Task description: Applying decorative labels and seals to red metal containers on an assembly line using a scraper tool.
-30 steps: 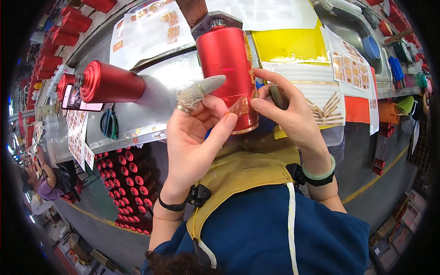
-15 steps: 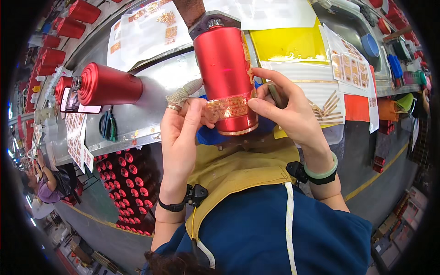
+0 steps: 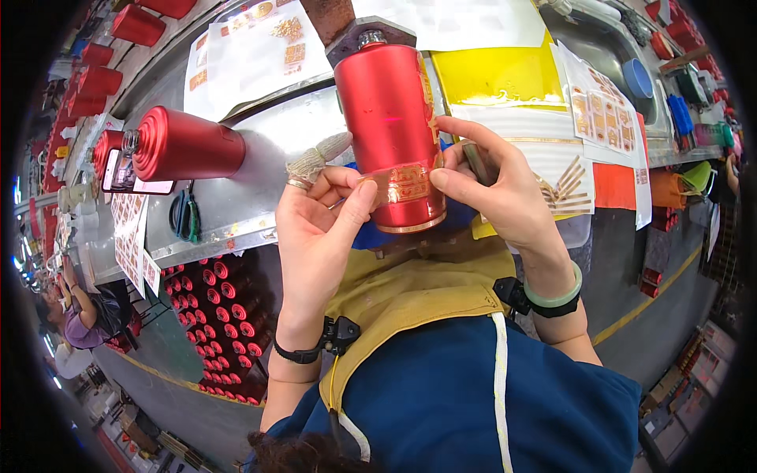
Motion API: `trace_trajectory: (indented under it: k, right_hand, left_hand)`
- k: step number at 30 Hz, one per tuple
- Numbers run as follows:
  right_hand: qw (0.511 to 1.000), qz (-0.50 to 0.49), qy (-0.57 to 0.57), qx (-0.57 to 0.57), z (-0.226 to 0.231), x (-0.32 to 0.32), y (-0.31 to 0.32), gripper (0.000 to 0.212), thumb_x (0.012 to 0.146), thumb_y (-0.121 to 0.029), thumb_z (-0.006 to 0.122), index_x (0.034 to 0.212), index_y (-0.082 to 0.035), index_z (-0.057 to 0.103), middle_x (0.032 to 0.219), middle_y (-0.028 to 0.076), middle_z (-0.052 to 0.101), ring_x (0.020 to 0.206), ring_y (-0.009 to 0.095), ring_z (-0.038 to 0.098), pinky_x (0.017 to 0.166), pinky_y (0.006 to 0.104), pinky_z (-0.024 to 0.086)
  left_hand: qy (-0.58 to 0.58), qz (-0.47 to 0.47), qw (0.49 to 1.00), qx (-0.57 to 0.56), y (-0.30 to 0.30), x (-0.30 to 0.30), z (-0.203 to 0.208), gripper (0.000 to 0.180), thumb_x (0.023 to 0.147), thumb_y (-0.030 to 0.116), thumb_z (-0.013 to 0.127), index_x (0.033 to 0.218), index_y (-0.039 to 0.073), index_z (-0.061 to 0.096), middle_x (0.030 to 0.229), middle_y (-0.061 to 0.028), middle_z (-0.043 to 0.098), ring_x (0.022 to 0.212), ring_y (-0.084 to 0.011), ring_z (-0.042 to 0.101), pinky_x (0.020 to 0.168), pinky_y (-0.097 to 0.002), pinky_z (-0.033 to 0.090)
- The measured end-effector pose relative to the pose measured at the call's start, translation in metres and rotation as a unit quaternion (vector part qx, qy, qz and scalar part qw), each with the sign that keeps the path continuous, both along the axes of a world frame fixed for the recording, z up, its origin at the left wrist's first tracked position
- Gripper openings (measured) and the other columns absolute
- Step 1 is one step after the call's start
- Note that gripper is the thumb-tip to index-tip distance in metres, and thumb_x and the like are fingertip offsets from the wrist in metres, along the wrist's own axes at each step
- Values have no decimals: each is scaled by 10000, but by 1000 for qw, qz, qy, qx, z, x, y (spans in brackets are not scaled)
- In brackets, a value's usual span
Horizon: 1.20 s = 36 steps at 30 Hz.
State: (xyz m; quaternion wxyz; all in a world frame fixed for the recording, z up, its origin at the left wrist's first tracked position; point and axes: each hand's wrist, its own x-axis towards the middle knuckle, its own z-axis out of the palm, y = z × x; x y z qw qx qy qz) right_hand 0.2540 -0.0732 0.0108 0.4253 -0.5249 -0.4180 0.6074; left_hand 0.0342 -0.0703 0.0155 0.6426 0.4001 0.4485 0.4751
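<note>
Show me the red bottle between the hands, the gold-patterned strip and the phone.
Red bottle [image 3: 388, 110]: head view, middle of its body.
Gold-patterned strip [image 3: 408, 184]: head view, its gold pattern.
Phone [image 3: 120, 175]: head view, its lit screen.

The camera rides on the head of the person [image 3: 473, 386], left of a side-by-side pair; from where I stand, it peers steeply down at the fingers [image 3: 478, 135] from close above. They sit near the middle of its wide fisheye view, apron [image 3: 410, 309] on their near side, metal bench [image 3: 276, 130] beyond.
</note>
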Motion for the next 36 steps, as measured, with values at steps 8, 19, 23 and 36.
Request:
trace_trajectory:
  k: [8, 19, 23, 36]
  right_hand:
    - [1000, -7, 15, -9, -1, 1, -1, 601, 903, -90, 780, 1430, 54, 530, 904, -17, 591, 751, 26, 505, 685, 198, 452]
    - [999, -11, -47, -1, 4, -6, 0, 659, 866, -170, 845, 1404, 63, 543, 858, -32, 562, 739, 37, 474, 670, 203, 433]
    - [998, -12, -64, -9, 7, -6, 1, 673, 850, -171, 857, 1401, 61, 548, 851, -38, 547, 737, 40, 463, 666, 204, 425]
    - [998, -15, -67, -11, 4, -7, 1, 672, 844, -172, 861, 1401, 48, 556, 845, -41, 541, 734, 37, 454, 661, 199, 415]
  left_hand:
    - [25, 14, 1000, -3, -1, 3, 0, 526, 963, 8, 701, 1448, -32, 500, 1008, -49, 652, 873, -108, 620, 754, -239, 499]
    - [35, 12, 999, 12, 0, 6, 0, 540, 959, -2, 700, 1458, -24, 496, 996, -36, 642, 880, -94, 622, 737, -222, 478]
    - [44, 7, 999, 8, 1, 4, 0, 546, 956, 3, 705, 1459, -26, 493, 996, -34, 640, 884, -95, 626, 736, -221, 478]
    - [26, -2, 1000, 17, 1, 3, -3, 570, 952, -5, 711, 1470, -30, 474, 990, -30, 623, 902, -98, 616, 761, -221, 481]
